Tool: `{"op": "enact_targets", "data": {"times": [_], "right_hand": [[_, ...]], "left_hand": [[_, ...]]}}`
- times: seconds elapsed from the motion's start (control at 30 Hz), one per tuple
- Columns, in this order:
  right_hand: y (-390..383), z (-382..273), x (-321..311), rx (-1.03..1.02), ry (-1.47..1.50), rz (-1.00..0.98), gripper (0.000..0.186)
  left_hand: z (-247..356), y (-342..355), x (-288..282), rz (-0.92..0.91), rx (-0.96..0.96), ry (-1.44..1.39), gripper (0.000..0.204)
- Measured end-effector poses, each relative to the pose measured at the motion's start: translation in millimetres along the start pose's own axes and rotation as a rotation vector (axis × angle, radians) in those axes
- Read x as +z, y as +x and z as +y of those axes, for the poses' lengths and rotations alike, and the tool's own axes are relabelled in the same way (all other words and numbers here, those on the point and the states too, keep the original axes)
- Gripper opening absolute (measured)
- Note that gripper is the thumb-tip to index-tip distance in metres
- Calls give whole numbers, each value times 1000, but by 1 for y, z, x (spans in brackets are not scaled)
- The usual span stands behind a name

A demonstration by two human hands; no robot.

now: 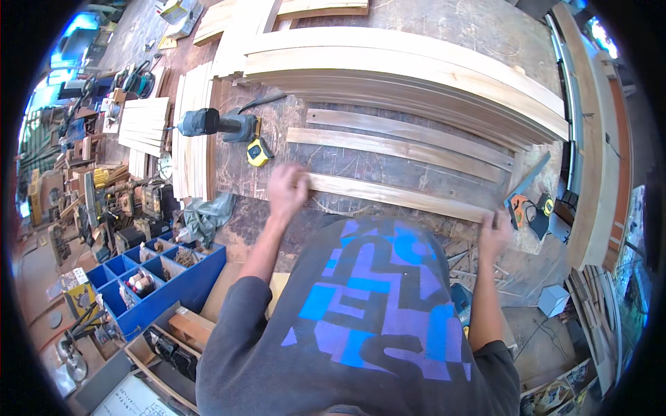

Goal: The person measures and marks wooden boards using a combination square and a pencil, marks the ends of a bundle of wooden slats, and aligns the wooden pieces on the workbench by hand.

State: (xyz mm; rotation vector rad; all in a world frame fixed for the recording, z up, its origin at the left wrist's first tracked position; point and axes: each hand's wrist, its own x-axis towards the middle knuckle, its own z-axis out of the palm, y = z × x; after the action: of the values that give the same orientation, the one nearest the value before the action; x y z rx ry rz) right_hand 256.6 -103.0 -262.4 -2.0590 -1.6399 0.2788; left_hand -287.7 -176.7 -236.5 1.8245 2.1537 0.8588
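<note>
A narrow pale wooden slat [399,196] lies crosswise in front of my body, near the bench's close edge. My left hand [287,188], slightly blurred, is closed at its left end. At the right end, my right hand [494,233] has its fingers curled around the tip. Just beyond are two more slats, a pale one [395,147] and a greyer one [409,130], roughly parallel to the first. A cordless drill [225,126] lies on its side to the left, with a yellow-and-black tape measure [259,152] beside it.
Long boards [409,62] are stacked across the far side of the bench. More pale strips [194,139] lie left. A square [531,173] and an orange-and-black tool [519,208] sit at the right. A blue divided box [201,281] stands lower left, below a crumpled grey-green cloth [208,216].
</note>
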Motion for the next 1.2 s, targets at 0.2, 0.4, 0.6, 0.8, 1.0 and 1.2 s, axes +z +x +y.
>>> {"op": "enact_targets", "data": {"times": [0.2, 0.4, 0.6, 0.8, 1.0, 1.2], "right_hand": [[-33, -114, 22, -482, -54, -340, 43], [-22, -147, 44, -795, -70, -493, 51], [-12, -135, 61, -902, -62, -596, 48], [-1, -132, 70, -982, -27, -584, 51], [3, -127, 79, -1000, 31, -541, 54], [13, -135, 77, -1027, 42, -552, 57]], "left_hand": [[103, 18, 62, -238, 441, -122, 47], [112, 20, 93, -539, 563, -64, 52], [103, 20, 106, -540, 599, -58, 47], [102, 23, 108, -523, 579, -69, 48], [103, 28, 110, -539, 588, -77, 51], [109, 41, 110, -621, 541, -57, 49]]}}
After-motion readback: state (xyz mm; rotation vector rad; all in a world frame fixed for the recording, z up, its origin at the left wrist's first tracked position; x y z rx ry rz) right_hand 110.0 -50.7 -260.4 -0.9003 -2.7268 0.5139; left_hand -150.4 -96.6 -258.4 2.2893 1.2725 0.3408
